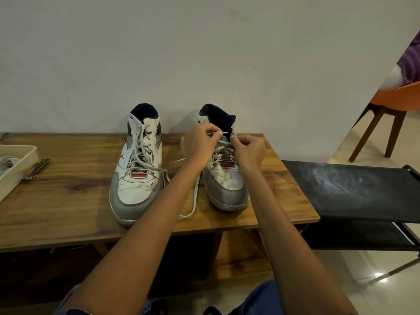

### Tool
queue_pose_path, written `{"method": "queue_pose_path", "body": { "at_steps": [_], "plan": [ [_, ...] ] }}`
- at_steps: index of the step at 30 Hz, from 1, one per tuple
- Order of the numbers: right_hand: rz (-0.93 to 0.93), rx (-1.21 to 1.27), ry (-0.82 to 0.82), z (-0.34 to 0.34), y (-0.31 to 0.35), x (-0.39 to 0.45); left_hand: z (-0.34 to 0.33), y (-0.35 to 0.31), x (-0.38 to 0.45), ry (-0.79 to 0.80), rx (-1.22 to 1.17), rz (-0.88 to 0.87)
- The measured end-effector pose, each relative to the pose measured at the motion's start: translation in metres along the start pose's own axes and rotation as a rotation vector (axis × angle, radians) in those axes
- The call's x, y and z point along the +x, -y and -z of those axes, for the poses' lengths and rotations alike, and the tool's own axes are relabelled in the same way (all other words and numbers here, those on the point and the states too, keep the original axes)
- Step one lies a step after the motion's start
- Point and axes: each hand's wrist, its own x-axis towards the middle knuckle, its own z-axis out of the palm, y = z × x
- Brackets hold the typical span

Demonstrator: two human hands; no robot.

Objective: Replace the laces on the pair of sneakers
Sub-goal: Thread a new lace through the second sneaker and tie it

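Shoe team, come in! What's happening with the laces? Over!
Left hand pinches lace tip. Right hand grips right sneaker at its collar. Left sneaker laced. Nothing blocking.

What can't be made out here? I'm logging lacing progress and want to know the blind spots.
Head view only:
- Top eyelets of the right sneaker: covered by the left hand and right hand.
- Lace path upward: hidden behind the left forearm.
- Tray contents: cut off by the left edge.
- Metal pieces beside it: too small to identify.
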Motion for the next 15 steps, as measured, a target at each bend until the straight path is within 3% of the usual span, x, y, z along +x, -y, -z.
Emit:
{"method": "queue_pose_path", "body": {
  "at_steps": [6, 15],
  "plan": [
    [-0.241, 0.332, 0.127, 0.007, -0.009, 0.003, -0.006, 0.003, -0.001, -0.004, 0.035, -0.03],
    [-0.236, 0.411, 0.295, 0.017, -0.007, 0.001, -0.015, 0.003, -0.004, -0.068, 0.191, -0.104]
  ]
}}
